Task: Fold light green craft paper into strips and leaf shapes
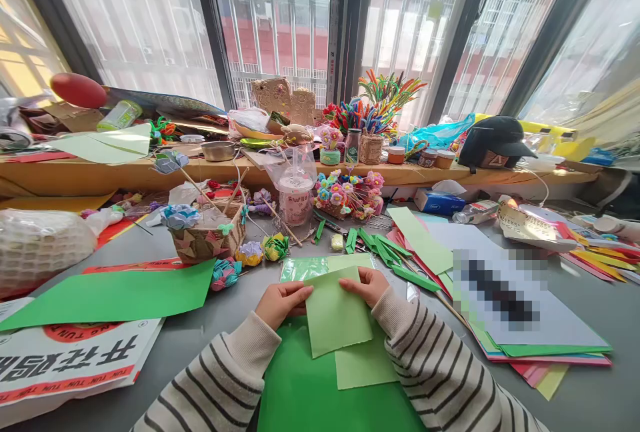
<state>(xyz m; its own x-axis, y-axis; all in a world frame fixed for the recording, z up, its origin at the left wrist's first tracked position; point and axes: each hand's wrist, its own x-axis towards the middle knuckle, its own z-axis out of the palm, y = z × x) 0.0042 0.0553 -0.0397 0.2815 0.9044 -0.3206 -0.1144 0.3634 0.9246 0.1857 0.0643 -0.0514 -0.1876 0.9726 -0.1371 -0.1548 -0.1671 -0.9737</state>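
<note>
A square of light green paper (337, 315) is held up between both my hands. My left hand (283, 304) pinches its left edge near the top, thumb in front. At the upper right corner, my right hand (369, 285) grips the same sheet with thumb and fingers. Behind and below it lies another light green paper piece (367, 369), partly covered. Both are over a dark green sheet (300, 385) on the table. Just beyond my hands, a further light green piece (350, 261) rests beside a clear plastic packet (303, 269).
Folded green paper strips (385, 249) lie beyond my right hand. A stack of coloured paper (550, 312) sits to the right. On the left are a green sheet (125, 295), a printed bag (75, 365) and a basket (207, 242) with paper flowers. A plastic cup (295, 199) stands behind.
</note>
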